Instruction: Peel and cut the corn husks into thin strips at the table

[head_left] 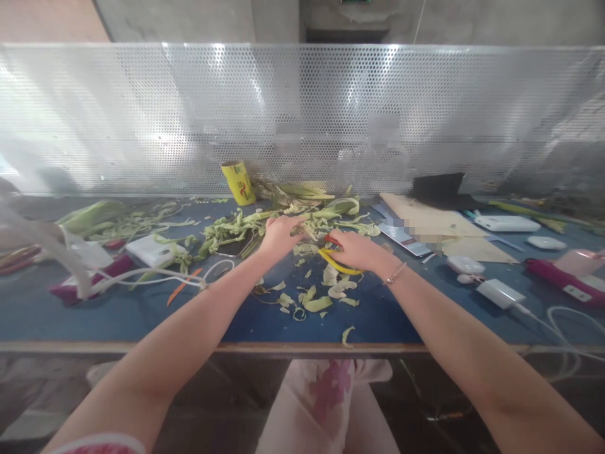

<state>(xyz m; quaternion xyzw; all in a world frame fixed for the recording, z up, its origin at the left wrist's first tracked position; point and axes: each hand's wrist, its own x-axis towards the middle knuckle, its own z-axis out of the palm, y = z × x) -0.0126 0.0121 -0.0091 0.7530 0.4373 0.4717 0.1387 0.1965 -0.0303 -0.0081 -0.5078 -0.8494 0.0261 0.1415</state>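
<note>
My left hand [280, 234] is over the middle of the blue table, its fingers bent around a pale green plant piece [309, 228] that is partly hidden. My right hand [355, 250] grips a scissors-like tool [341, 267] with a curved yellow handle and a red one; its working end is hidden near the left fingertips. Green stems and buds [231, 233] are heaped beside and behind my left hand. Pale green and whitish peelings [317, 304] lie scattered on the tabletop below both hands.
A yellow printed tube [239, 183] leans behind the heap, before a perforated metal screen [302, 113]. To the right are a phone [410, 242], brown paper [425, 214] and a white charger [501, 294] with its cable. White cables [155, 272] and a purple device [89, 281] lie left.
</note>
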